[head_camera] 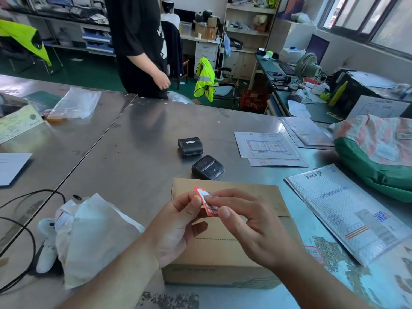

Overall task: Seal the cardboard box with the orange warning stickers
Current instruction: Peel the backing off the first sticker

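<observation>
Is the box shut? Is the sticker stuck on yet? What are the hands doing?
cardboard box: flaps down, no sticker seen on top.
orange sticker: off the box, held above it.
left hand: pinches the sticker.
right hand: pinches the sticker.
nearer black printer: on the table, beyond the box.

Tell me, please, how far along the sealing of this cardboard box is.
Done: the cardboard box has its flaps folded shut, though no sticker shows on the part of its top that is visible. In hand: the left hand and right hand pinch one orange sticker above the box, apparently peeling it. Left: pressing it across the flaps, probably with more stickers after.
</observation>
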A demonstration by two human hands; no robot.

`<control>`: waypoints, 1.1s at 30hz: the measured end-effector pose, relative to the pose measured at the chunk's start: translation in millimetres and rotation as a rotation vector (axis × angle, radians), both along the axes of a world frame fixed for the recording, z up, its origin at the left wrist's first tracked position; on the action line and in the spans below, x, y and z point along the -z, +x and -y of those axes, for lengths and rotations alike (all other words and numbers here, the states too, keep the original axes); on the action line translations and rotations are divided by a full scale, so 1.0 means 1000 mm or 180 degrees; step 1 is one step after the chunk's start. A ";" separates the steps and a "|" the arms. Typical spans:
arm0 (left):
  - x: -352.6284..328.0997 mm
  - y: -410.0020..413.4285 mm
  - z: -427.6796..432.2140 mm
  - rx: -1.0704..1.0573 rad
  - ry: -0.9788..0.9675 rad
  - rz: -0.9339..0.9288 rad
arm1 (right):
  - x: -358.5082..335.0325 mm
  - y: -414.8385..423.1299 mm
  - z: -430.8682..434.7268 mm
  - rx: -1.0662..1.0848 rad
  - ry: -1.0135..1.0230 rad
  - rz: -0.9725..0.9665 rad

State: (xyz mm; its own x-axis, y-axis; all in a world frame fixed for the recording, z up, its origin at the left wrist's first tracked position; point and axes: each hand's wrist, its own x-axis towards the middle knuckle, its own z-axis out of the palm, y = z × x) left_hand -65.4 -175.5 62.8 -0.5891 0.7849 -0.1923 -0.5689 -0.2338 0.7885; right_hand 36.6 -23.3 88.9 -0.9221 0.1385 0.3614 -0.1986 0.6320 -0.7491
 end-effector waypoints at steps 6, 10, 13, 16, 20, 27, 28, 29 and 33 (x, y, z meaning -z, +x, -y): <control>-0.001 0.002 0.000 -0.0071 0.0076 0.0177 | 0.000 0.004 -0.002 0.0022 0.0065 -0.0058; -0.002 0.001 0.002 -0.0151 -0.0043 0.0263 | -0.001 0.006 -0.004 0.0061 0.0242 -0.0047; -0.004 0.001 0.000 -0.0144 -0.0068 0.0269 | -0.002 0.006 -0.004 0.0041 0.0316 -0.0089; -0.006 0.003 -0.001 -0.0142 -0.0044 0.0269 | -0.002 0.005 -0.003 0.0039 0.0371 -0.0077; -0.010 0.006 -0.002 -0.0135 -0.0065 0.0238 | -0.002 0.006 -0.004 0.0043 0.0450 -0.0037; -0.011 0.005 -0.001 -0.0157 0.0005 0.0317 | -0.002 0.005 -0.003 0.0033 0.0301 0.0001; -0.011 0.005 -0.001 -0.0147 0.0017 0.0326 | -0.002 0.005 -0.003 0.0041 0.0267 -0.0004; -0.011 0.005 0.000 -0.0131 0.0027 0.0331 | -0.003 0.005 -0.003 0.0050 0.0227 -0.0009; -0.009 0.003 0.002 -0.0067 0.0005 0.0264 | -0.003 0.007 -0.004 0.0041 0.0093 -0.0013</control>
State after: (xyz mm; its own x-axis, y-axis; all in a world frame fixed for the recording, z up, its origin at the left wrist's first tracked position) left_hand -62.5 -177.2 72.2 -0.5875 0.7728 -0.2400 -0.6273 -0.2476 0.7384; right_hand 43.6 -19.5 91.9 -0.9189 0.1397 0.3690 -0.1932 0.6560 -0.7296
